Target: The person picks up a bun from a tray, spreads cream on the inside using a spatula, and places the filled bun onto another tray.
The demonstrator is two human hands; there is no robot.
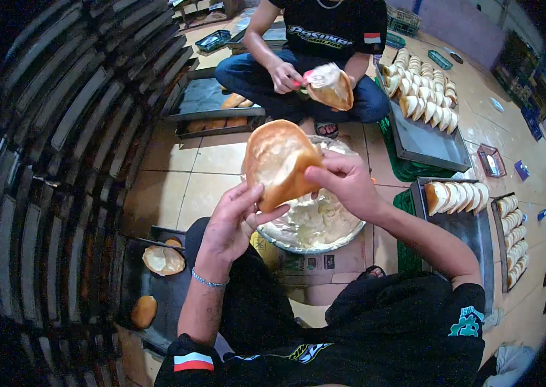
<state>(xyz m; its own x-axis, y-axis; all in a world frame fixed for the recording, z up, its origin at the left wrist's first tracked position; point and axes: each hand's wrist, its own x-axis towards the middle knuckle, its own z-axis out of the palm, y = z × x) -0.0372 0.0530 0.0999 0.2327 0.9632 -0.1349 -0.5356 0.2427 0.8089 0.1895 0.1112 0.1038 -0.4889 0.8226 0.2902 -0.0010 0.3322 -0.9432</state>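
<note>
Between my two hands I hold up a flat golden-brown bread point(279, 158), its pale inner face spread open toward me. My left hand point(234, 216) grips its lower left edge, thumb on the near face. The right edge is pinched and folded inward by my right hand point(344, 180). Below the bread stands a large round bowl point(308, 250) full of pale cream point(315, 222), partly hidden by my hands. To my left, a dark tray point(166, 316) holds an opened bread point(163, 260) and a brown bun point(144, 311).
Opposite sits a person point(324, 39) spreading cream on a bread point(331, 87). Tall stacked trays point(73, 129) rise at the left. On the right, one tray point(431, 151) bears rows of filled breads; a nearer tray point(466, 232) and a narrow tray point(502, 251) hold more.
</note>
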